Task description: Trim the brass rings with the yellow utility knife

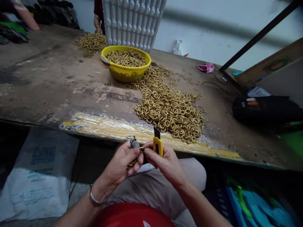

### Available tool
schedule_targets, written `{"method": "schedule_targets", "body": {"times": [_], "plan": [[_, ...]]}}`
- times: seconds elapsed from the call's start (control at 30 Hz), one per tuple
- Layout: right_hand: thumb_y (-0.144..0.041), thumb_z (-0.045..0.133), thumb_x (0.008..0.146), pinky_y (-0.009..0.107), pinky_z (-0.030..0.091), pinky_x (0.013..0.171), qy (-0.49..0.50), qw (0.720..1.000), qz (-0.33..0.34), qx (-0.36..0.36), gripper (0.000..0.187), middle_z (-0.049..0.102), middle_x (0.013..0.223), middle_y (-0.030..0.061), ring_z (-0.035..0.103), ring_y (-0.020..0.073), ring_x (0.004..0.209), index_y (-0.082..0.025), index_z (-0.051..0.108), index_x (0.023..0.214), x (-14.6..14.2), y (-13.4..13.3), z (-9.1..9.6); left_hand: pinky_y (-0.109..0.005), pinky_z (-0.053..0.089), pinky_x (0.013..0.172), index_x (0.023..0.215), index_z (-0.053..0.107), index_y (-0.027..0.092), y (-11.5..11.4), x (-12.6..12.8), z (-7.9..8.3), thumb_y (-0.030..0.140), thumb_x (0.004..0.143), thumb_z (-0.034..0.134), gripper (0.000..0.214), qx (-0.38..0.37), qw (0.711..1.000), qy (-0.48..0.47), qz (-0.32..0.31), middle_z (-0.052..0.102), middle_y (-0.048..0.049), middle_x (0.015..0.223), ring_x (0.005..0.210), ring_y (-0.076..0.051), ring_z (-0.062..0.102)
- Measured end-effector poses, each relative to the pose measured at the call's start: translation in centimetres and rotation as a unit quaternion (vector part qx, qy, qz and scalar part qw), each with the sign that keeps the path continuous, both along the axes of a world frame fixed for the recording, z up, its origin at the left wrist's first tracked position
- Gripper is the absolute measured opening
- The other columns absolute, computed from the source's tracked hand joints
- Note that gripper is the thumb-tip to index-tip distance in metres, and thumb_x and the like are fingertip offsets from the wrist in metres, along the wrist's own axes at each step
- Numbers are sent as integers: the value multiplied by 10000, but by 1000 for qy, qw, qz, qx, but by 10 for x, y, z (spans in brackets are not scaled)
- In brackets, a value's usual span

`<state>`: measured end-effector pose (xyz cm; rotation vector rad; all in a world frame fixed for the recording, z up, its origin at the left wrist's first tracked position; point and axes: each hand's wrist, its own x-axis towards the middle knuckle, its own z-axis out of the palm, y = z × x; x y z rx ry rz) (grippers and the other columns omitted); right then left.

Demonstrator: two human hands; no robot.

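Head view: left hand (pixel 129 155) curled round rings (pixel 131 164), right hand (pixel 164 160) gripping cutter (pixel 157 145) — trimming, we judge; next needs steady twelve-o'clock blade (pixel 157 132).

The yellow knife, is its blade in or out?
Out: the dark blade sticks out past the yellow handle in the right hand.

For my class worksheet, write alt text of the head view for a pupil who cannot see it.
A person's right hand holds a yellow cutter, blade out, beside the left hand, which holds gold-coloured rings. On the worn table beyond, a big ring pile spreads beside a yellow basin filled with more rings.
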<state>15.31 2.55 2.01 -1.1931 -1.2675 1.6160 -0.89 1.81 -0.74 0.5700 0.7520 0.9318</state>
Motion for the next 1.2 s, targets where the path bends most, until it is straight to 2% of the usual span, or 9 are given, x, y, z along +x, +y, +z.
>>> {"method": "schedule_targets", "body": {"times": [0.13, 0.33, 0.43, 0.57, 0.67, 0.9, 0.97, 1.07, 1.2], "plan": [[-402, 657, 849, 260, 456, 672, -36, 999, 5, 23, 225, 642, 744, 21, 568, 143, 691, -178, 679, 864, 11, -2, -1, -126, 268, 335, 898, 643, 124, -1, 4, 3, 396, 802, 735, 302, 2, 999, -3, -34, 620, -10, 660, 392, -33, 443], [-355, 621, 883, 270, 470, 693, -63, 996, 21, 59, 179, 654, 729, 9, 587, 146, 688, -191, 693, 879, 22, -6, -2, -127, 312, 351, 841, 660, 114, -2, 6, -3, 393, 775, 765, 305, 2, 998, 14, -61, 647, -32, 692, 420, -36, 467], [-307, 575, 913, 278, 477, 713, -113, 987, 15, 111, 161, 665, 779, 22, 604, 156, 725, -195, 688, 939, 27, -11, -2, -126, 324, 359, 821, 651, 120, -5, 9, -1, 385, 765, 777, 299, -3, 998, 29, -49, 641, -26, 681, 440, -44, 478], [-91, 475, 873, 285, 468, 768, -271, 930, 30, 244, 256, 661, 913, 58, 607, 174, 837, -185, 652, 1032, 37, -21, -6, -126, 315, 375, 781, 628, 133, -8, 16, 6, 391, 739, 799, 312, -8, 999, 39, -10, 612, -9, 637, 457, -49, 465], [2, 440, 769, 283, 464, 744, -383, 879, 52, 279, 403, 648, 956, 74, 606, 186, 849, -168, 617, 1089, 43, -29, -12, -131, 290, 376, 787, 621, 142, -10, 21, 7, 423, 725, 805, 342, 3, 998, 61, 5, 563, 11, 569, 455, -57, 443], [12, 438, 756, 276, 426, 717, -529, 802, 68, 271, 360, 664, 956, 68, 623, 196, 832, -181, 604, 1011, 42, -26, -15, -164, 275, 409, 821, 637, 159, -14, 24, 2, 394, 814, 721, 249, 67, 982, 175, 2, 522, 21, 554, 463, -67, 399], [-4, 448, 791, 277, 398, 677, -591, 773, 64, 222, 301, 674, 916, 77, 622, 197, 790, -171, 604, 987, 48, -16, -15, -186, 310, 446, 744, 627, 158, -17, 22, 9, 327, 826, 703, 202, 105, 971, 214, 2, 510, 13, 558, 492, -81, 404], [-56, 455, 856, 288, 352, 631, -670, 727, 18, 150, 186, 669, 835, 89, 608, 201, 726, -151, 603, 915, 63, 0, -17, -216, 362, 515, 664, 609, 152, -21, 20, 19, 261, 818, 704, 212, 167, 957, 235, -42, 524, -13, 610, 557, -103, 436], [-55, 479, 835, 274, 354, 687, -638, 736, -7, 226, 197, 654, 907, 59, 608, 191, 829, -176, 604, 929, 68, 21, -23, -191, 265, 424, 714, 595, 146, -16, 25, 11, 431, 804, 716, 323, 86, 984, 139, -71, 533, -7, 613, 474, -64, 373]]}}
